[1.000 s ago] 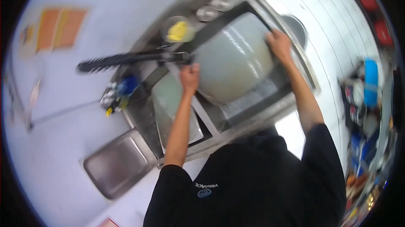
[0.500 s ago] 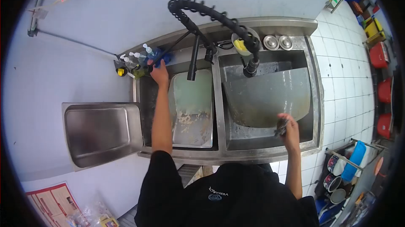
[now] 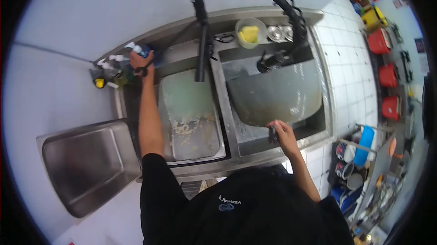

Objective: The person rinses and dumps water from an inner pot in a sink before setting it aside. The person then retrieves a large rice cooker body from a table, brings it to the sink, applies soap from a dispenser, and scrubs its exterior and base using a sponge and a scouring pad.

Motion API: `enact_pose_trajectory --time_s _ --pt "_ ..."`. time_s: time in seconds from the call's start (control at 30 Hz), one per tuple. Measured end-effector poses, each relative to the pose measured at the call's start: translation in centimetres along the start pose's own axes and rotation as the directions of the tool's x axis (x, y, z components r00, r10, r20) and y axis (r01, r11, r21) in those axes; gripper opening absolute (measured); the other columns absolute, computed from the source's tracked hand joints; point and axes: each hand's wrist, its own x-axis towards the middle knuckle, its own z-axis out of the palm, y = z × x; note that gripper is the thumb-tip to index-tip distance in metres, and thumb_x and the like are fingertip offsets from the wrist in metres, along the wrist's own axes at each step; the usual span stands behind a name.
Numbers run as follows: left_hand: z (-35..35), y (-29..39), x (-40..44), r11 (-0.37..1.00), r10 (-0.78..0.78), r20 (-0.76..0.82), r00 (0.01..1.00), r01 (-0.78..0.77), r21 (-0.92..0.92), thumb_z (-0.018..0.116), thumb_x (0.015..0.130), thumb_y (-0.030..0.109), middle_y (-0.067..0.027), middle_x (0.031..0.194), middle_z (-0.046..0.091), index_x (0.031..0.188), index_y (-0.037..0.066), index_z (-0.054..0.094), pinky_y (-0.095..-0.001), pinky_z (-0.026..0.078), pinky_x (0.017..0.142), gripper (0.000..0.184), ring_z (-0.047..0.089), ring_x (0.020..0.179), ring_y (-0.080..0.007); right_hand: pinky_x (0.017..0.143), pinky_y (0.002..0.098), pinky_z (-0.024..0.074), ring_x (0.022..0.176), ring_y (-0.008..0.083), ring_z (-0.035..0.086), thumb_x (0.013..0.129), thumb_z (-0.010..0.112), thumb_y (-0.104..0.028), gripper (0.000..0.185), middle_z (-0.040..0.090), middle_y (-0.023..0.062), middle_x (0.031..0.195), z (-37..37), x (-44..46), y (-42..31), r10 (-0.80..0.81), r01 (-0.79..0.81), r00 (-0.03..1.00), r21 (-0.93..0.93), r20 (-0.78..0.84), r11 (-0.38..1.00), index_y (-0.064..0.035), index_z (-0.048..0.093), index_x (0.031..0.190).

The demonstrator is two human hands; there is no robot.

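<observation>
My left hand (image 3: 140, 62) is closed around a blue pump bottle (image 3: 144, 50) with a white pump head, at the back left corner of the sink. Several more pump bottles (image 3: 109, 65) stand just left of it. In my right hand (image 3: 285, 138) is a dark, crumpled scrubber, like steel wool (image 3: 273, 135), held over the front of the right basin. A large grey, cloudy pan (image 3: 273, 94) leans in that basin beyond my fingers. In the left basin lies a metal tray (image 3: 193, 147) with greenish liquid and pale scraps in it.
A black spring-hose faucet (image 3: 201, 53) arches over both basins, its spray head (image 3: 273, 60) above the right one. Behind are a tub (image 3: 249, 44) with yellow sponges and small round metal lids (image 3: 275, 33). A deep steel pan (image 3: 86, 167) sits at the left.
My left hand has come up onto the blue bottle and closed on it. My right hand with the scrubber has shifted left. The view has tilted and moved.
</observation>
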Motion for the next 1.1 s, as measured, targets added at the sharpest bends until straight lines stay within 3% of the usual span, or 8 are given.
enact_pose_trajectory --time_s 0.23,0.33,0.43,0.63,0.83,0.9,1.0,1.1 --pt "-1.3 -0.5 -2.9 0.975 0.068 -0.061 0.996 -0.080 -0.209 0.089 0.069 0.038 -0.0281 0.126 0.056 0.129 -0.006 0.048 -0.0462 0.040 0.104 0.085 0.052 0.123 -0.0435 0.059 0.0246 0.0457 0.071 0.0100 0.057 0.104 0.050 -0.045 0.044 0.057 0.0008 0.082 1.9 1.3 -0.1 0.088 -0.106 0.991 0.195 0.100 0.975 -0.0030 0.063 0.108" --pt "-2.9 -0.4 -5.2 0.958 -0.074 -0.061 0.995 0.054 -0.280 0.089 0.071 0.040 -0.0282 0.126 0.058 0.129 -0.007 0.048 -0.0449 0.041 0.103 0.085 0.054 0.122 -0.0413 0.060 0.0262 0.0508 0.076 0.0138 0.064 0.102 0.056 -0.041 0.040 0.060 0.0032 0.088 2.2 1.0 -0.9 0.072 -0.148 0.973 0.349 0.221 0.926 -0.0034 0.060 0.115" --pt "-8.7 3.8 -9.0 0.946 -0.136 0.007 0.991 0.132 -0.297 0.088 0.072 0.041 -0.0276 0.123 0.060 0.125 -0.008 0.051 -0.0453 0.043 0.100 0.081 0.057 0.117 -0.0407 0.062 0.0281 0.0550 0.082 0.0169 0.068 0.099 0.064 -0.031 0.030 0.063 0.0050 0.093 2.2 0.6 -0.9 0.126 -0.220 0.948 0.314 0.291 0.924 -0.0049 0.059 0.114" --pt "-12.9 1.7 -19.1 0.988 0.030 0.027 0.999 -0.025 -0.155 0.089 0.071 0.042 -0.0245 0.112 0.063 0.122 -0.005 0.055 -0.0469 0.046 0.094 0.077 0.060 0.107 -0.0431 0.066 0.0299 0.0552 0.082 0.0168 0.068 0.092 0.067 -0.008 0.016 0.064 0.0042 0.096 2.5 0.9 1.4 0.045 -0.172 0.941 0.359 0.336 0.917 -0.0067 0.059 0.106" --pt "-20.4 7.5 -28.2 0.955 0.067 0.354 0.933 0.042 -0.292 0.091 0.069 0.034 -0.0197 0.111 0.064 0.115 0.003 0.059 -0.0448 0.049 0.089 0.064 0.063 0.100 -0.0376 0.069 0.0323 0.0518 0.076 0.0196 0.064 0.085 0.071 -0.013 0.032 0.065 0.0066 0.093 5.1 2.0 3.5 -0.134 0.205 0.890 -0.120 0.436 0.972 -0.0062 0.060 0.115" --pt "-22.2 11.0 -30.1 0.931 0.181 0.409 0.894 -0.022 -0.364 0.091 0.069 0.030 -0.0182 0.116 0.063 0.107 0.003 0.057 -0.0431 0.049 0.090 0.058 0.062 0.102 -0.0361 0.079 0.0412 0.0535 0.090 0.0317 0.065 0.081 0.076 -0.020 0.049 0.064 0.0127 0.102 7.3 2.0 4.3 -0.329 0.504 0.849 -0.444 0.415 0.741 -0.0105 0.057 0.126" --pt "-23.1 15.3 -32.3 0.843 0.357 0.396 0.846 -0.109 -0.527 0.091 0.068 0.027 -0.0166 0.117 0.062 0.109 0.003 0.055 -0.0408 0.048 0.091 0.059 0.062 0.104 -0.0322 0.089 0.0476 0.0518 0.105 0.0407 0.062 0.078 0.078 -0.025 0.063 0.060 0.0187 0.116 9.4 1.3 5.6 -0.437 0.572 0.820 -0.503 0.370 0.648 -0.0155 0.052 0.135" --pt "-23.6 18.1 -34.4 0.790 0.384 0.526 0.759 0.025 -0.612 0.090 0.068 0.026 -0.0156 0.120 0.061 0.104 0.003 0.053 -0.0425 0.049 0.090 0.057 0.062 0.104 -0.0327 0.095 0.0469 0.0508 0.115 0.0393 0.060 0.075 0.080 -0.025 0.073 0.055 0.0182 0.130 8.6 1.1 7.2 -0.460 0.574 0.819 -0.491 0.343 0.655 -0.0151 0.048 0.140"
